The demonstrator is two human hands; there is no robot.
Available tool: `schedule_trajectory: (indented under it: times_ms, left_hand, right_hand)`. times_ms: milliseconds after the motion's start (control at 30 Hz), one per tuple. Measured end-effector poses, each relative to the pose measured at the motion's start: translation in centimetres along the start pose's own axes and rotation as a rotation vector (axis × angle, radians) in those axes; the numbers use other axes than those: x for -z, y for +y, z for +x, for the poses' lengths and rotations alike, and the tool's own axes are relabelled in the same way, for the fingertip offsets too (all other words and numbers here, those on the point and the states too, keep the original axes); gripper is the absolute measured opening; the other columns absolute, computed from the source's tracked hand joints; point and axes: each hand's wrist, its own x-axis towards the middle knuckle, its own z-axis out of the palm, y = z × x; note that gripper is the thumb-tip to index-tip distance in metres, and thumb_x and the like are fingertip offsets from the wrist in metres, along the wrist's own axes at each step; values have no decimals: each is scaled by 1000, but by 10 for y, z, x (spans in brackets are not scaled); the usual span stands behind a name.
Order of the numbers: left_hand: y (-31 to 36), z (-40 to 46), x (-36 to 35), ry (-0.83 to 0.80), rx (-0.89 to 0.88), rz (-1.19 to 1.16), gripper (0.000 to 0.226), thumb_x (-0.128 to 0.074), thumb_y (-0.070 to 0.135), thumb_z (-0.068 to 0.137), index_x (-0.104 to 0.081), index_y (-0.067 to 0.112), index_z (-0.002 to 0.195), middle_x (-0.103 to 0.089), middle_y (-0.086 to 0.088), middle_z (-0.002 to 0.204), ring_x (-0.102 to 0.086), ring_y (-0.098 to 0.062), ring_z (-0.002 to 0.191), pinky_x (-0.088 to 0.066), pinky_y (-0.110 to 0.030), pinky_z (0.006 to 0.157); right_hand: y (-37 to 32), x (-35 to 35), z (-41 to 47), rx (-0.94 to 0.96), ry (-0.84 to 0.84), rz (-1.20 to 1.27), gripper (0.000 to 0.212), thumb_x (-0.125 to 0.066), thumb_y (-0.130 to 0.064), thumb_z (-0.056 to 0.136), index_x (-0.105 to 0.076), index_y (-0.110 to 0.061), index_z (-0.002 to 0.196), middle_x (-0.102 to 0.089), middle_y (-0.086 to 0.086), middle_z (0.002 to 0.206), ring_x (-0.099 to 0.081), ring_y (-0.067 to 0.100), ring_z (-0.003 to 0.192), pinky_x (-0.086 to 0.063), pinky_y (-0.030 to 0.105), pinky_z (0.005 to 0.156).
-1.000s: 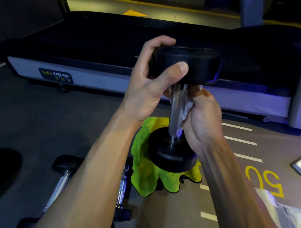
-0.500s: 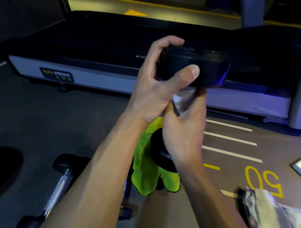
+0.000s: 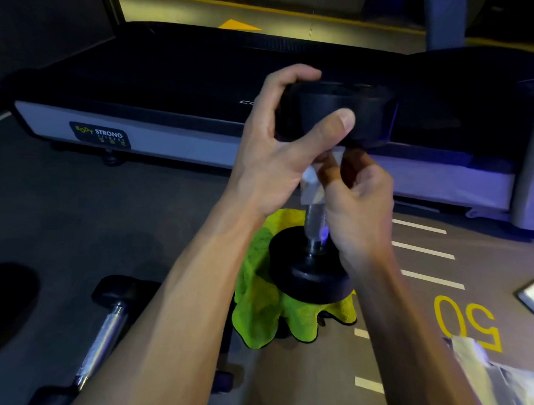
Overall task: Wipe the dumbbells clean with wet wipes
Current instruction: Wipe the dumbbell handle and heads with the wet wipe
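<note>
the dumbbell point(image 3: 313, 264) had matt black rubber heads and a shiny knurled metal handle; the green towel point(image 3: 265, 311) looked like fluffy cloth.

Grey gym floor point(image 3: 77, 214) with painted markings

A green cloth point(image 3: 265, 311) lies on the floor; left of it rests a chrome-handled dumbbell point(image 3: 100, 342), right of it white dashes point(image 3: 421, 250) and a yellow "50" point(image 3: 467, 324), beyond it a treadmill base point(image 3: 171, 141).

Dim gym; grey floor point(image 3: 77, 211) with white stripes; treadmill point(image 3: 179, 87) behind
</note>
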Motion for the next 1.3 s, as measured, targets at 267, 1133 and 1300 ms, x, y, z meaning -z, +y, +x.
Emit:
schedule_trajectory:
  times_ms: [267, 1133, 1300]
  left_hand:
    - [-3, 2, -1, 92, -1, 85, 47, -79, 50, 78, -61, 36, 119, -62, -11, 129, -60, -28, 125, -49, -55, 108]
    - [-4, 1, 11, 83, 47, 61, 45, -78, 46, 83, -60, 34, 122, -61, -7, 138, -57, -24, 133, -45, -50, 116]
    - [-5, 0, 14, 95, 41, 61, 46, -77, 47, 83, -60, 33, 123, -61, -9, 139, -55, -26, 135, -42, -53, 118]
  right_hand:
    - [5, -27, -1, 37, 117, -262, 20, -57, -26, 101, -59, -11, 114, -74, 7, 95, -69, 30, 89, -51, 42, 76]
    - [25, 24, 19, -23, -601, -299, 31, -54, -43, 107, -64, -15, 98, -72, -9, 84, -66, 5, 76, -50, 26, 75]
    - [47, 45, 5, -76, -804, -337, 26, -66, -44, 91, -70, -24, 106, -76, -6, 105, -70, 18, 101, -56, 46, 93]
